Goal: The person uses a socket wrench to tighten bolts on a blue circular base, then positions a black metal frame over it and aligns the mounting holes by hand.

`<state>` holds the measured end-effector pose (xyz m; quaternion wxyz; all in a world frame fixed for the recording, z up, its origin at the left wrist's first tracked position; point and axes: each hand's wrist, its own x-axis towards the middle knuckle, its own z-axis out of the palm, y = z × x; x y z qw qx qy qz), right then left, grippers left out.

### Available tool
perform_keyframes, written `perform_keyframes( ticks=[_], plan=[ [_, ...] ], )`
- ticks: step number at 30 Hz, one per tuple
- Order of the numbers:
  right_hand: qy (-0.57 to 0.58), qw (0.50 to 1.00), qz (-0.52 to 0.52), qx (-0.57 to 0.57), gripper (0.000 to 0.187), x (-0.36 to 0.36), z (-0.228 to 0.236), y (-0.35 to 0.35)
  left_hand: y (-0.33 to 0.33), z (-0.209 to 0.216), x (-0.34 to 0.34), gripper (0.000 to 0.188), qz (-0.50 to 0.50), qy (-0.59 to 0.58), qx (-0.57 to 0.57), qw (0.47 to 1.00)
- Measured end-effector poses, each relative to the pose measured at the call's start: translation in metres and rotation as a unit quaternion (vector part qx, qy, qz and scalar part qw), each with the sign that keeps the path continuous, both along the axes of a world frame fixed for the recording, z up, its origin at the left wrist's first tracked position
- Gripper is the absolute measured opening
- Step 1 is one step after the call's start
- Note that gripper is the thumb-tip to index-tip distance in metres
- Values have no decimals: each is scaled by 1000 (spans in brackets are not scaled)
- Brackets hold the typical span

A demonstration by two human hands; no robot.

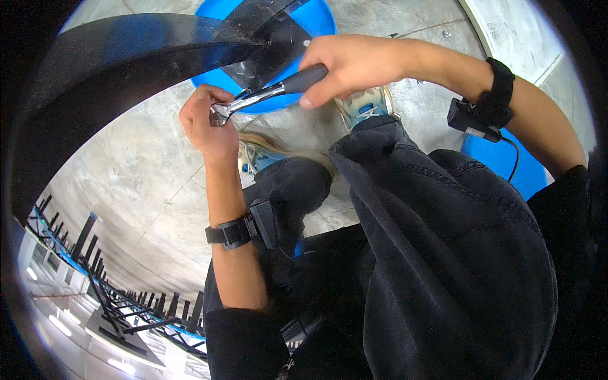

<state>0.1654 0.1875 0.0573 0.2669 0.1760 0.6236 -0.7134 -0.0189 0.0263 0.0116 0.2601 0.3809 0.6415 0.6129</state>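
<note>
An adjustable wrench with a chrome shaft and a dark grip slants across the space between my hands. Its dark handle is wrapped by the fingers of my right hand. At the chrome jaw end, my left hand has its fingers closed around the head, partly hiding the jaws. Just beyond the wrench lies a round blue disc under a black part with a bolt-like spot near its edge. A wide black curved beam runs from that part toward the left, above my left hand.
My shoes rest on the grey concrete floor close below the wrench. Another blue rounded surface shows beneath my right forearm. Far left stands a long rack with several black uprights. Straps with small black devices sit on both forearms.
</note>
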Motion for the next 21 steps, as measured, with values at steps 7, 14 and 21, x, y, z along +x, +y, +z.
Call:
perform_keyframes(
  ticks=[7, 14, 21],
  plan=[
    [25, 970, -224, -92, 30, 24, -11, -96, 1, 7, -9, 25, -96, -272, -35, 957],
    [-85, 992, 16, -96, 31, 0, -10, -23, -1, -3, -4, 26, -34, -239, -32, 970],
    [-90, 984, 146, -40, 24, -51, -6, 46, -7, -8, -1, 26, 49, -197, -45, 978]
  ],
)
